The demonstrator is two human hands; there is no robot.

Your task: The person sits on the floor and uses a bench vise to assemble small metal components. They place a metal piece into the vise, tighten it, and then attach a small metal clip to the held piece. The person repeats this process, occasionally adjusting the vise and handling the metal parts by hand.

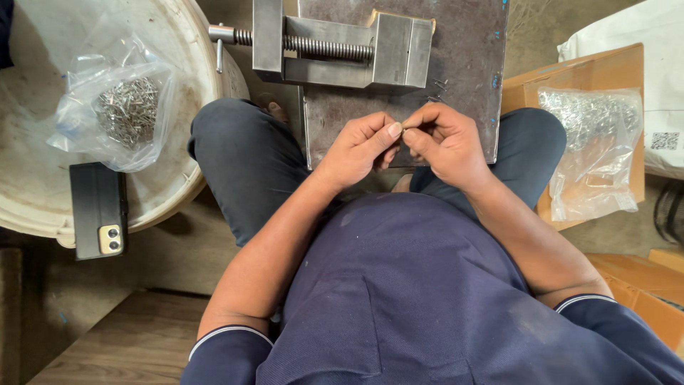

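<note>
So both hands meet just below the vise (342,46): left hand (360,146) and right hand (445,142) pinch one tiny metal piece (403,129) between fingertips. Keeping it close over the steel plate (456,71) seems smart, so a drop stays findable.

The person wears a navy short-sleeved shirt (406,285) with white-trimmed cuffs and dark trousers (246,153).

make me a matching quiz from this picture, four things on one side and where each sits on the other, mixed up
Things:
1. phone
2. vise
3. bag of dark metal bits
4. bag of shiny metal bits

Places:
a. on the cardboard box
b. on the grey metal plate
c. at the near edge of the white tub lid
d. in the middle of the white tub lid

Pairs: 1-c, 2-b, 3-d, 4-a
</note>
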